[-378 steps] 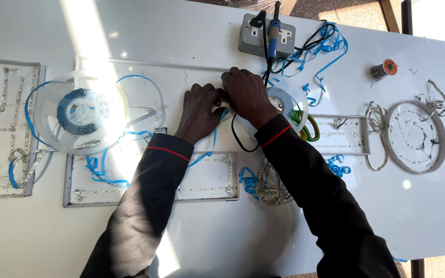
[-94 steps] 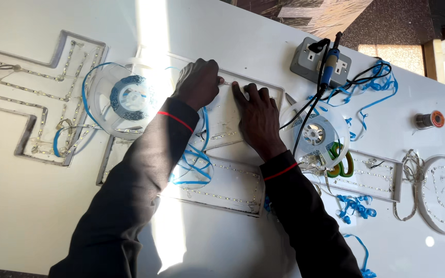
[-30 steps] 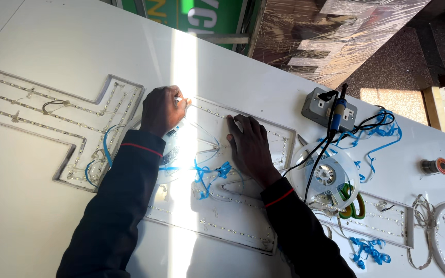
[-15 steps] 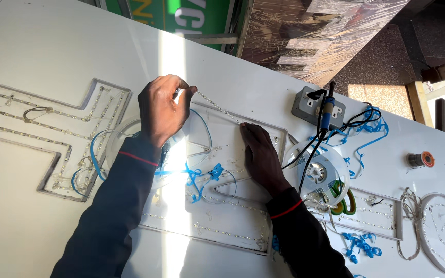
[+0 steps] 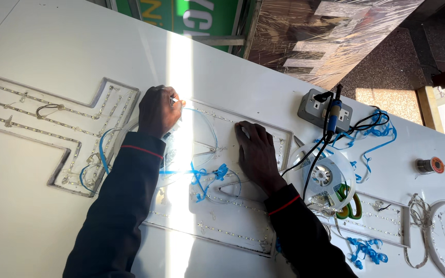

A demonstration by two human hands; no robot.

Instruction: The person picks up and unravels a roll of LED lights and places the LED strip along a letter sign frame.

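Table (image 5: 52, 46): letter tray (image 5: 233, 216) at centre, both hands on it, left hand (image 5: 158, 110) at 10 o'clock, right hand (image 5: 256, 154) at 2 o'clock. Cross-shaped tray (image 5: 37, 128) at 9 o'clock. Socket box (image 5: 318, 108), strip reel (image 5: 325, 177) and solder spool (image 5: 430, 165) toward 2–3 o'clock.

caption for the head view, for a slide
Left hand pinches an LED strip over a white letter tray; right hand presses flat inside it.
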